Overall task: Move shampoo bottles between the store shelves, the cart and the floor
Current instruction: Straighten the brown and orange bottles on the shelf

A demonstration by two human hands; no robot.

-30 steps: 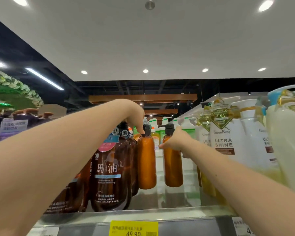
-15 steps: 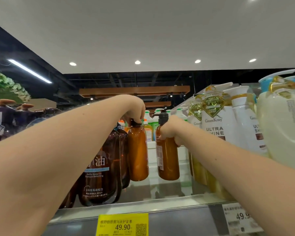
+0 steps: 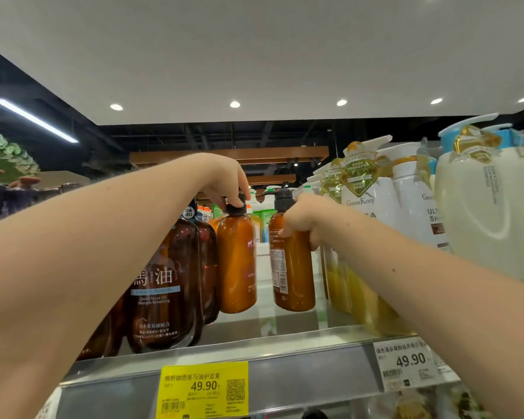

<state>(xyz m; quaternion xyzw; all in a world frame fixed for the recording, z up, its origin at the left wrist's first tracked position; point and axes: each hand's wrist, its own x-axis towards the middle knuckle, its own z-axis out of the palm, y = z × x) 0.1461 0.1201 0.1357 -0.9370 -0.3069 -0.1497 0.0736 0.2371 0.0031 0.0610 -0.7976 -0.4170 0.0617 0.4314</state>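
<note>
Two amber pump bottles stand side by side on the top shelf (image 3: 285,352). My left hand (image 3: 224,182) reaches in from above and grips the black pump cap of the left amber bottle (image 3: 236,261). My right hand (image 3: 303,219) wraps round the shoulder of the right amber bottle (image 3: 294,276), whose back label faces me and whose black pump shows above my fingers. Both bottles look slightly raised or at the shelf surface; I cannot tell which.
Dark brown horse-oil shampoo bottles (image 3: 164,291) crowd the shelf at left. White and yellow Green Kosy bottles (image 3: 366,213) and a large white bottle (image 3: 484,219) fill the right. A yellow price tag (image 3: 203,388) and a white one (image 3: 409,364) hang on the shelf edge.
My left hand closed on the left bottle's pump cap. My right hand went from the right bottle's pump to a full grip on its shoulder, and that bottle turned its label toward me.
</note>
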